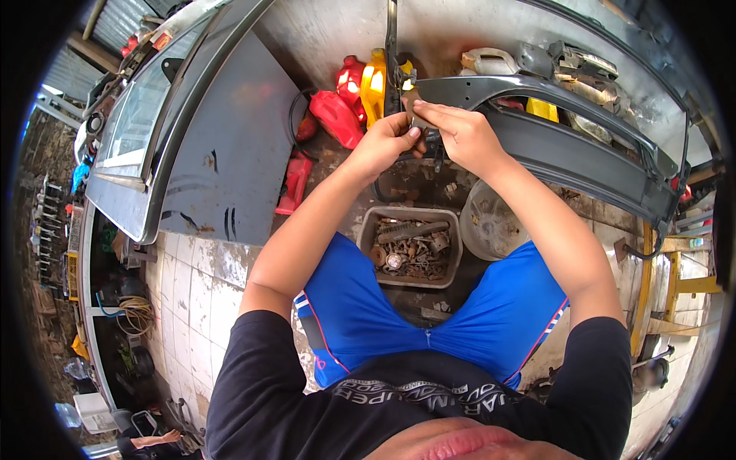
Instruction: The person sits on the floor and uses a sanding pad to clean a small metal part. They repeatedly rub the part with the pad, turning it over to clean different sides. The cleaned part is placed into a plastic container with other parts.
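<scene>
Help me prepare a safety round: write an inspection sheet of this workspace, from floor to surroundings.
Surface: pale floor tiles, stained in patches.
Job's things: small brownish piece; open bin holding metal parts.
Clutter: red plastic items, yellow plastic item, clear bucket.
Hands: left hand pinches the piece; right hand touches it, grip unclear.
Cables: black loop beside the red items; coiled tan line, far left.
Surroundings: grey vehicle door left, dark body panel right; another person's arm, lower left.

Post standing just beyond left hand and right hand, blocking way ahead. Red jug crowding left, dark panel barring right. Gap opening between forearms above bin; bucket narrowing its right.
</scene>
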Available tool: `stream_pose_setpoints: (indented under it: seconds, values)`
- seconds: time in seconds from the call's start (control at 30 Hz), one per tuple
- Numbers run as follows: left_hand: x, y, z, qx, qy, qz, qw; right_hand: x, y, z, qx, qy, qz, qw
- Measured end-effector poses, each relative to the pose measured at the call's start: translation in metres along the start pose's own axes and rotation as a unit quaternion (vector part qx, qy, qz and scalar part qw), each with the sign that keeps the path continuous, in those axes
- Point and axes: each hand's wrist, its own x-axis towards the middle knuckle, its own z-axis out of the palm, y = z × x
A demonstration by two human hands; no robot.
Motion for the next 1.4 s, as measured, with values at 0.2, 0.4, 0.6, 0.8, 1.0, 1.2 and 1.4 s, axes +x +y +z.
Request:
stream_pose_setpoints:
  seconds: [0.2,0.4,0.6,0.8,1.0,1.2,1.4]
  values:
    - [0.0,0.0,0.002,-0.009,-0.009,-0.008,1.0,-0.003,0.002,-0.002,0.0,0.004,-0.001,1.0]
    - [0.001,0.0,-0.003,-0.007,-0.013,0.003,1.0,-0.004,0.002,-0.003,0.004,-0.017,0.027,0.999]
    - [0.001,0.0,-0.003,-0.01,-0.005,0.001,1.0,-0.004,0.005,0.0,0.006,-0.024,0.022,0.999]
    - [0.001,-0.007,0.0,-0.015,0.01,-0.001,1.0,0.001,0.005,0.0,0.015,-0.02,0.005,1.0]
    - [0.004,-0.011,-0.004,-0.017,0.011,-0.008,1.0,0.0,0.007,0.0,0.025,0.007,-0.014,1.0]
    - [0.002,-0.004,-0.003,-0.025,-0.011,0.009,1.0,-0.004,0.014,-0.003,0.023,-0.033,0.075,0.996]
    - [0.003,-0.008,-0.004,0.06,0.001,0.014,0.998,-0.003,0.023,-0.005,0.053,-0.018,0.11,0.992]
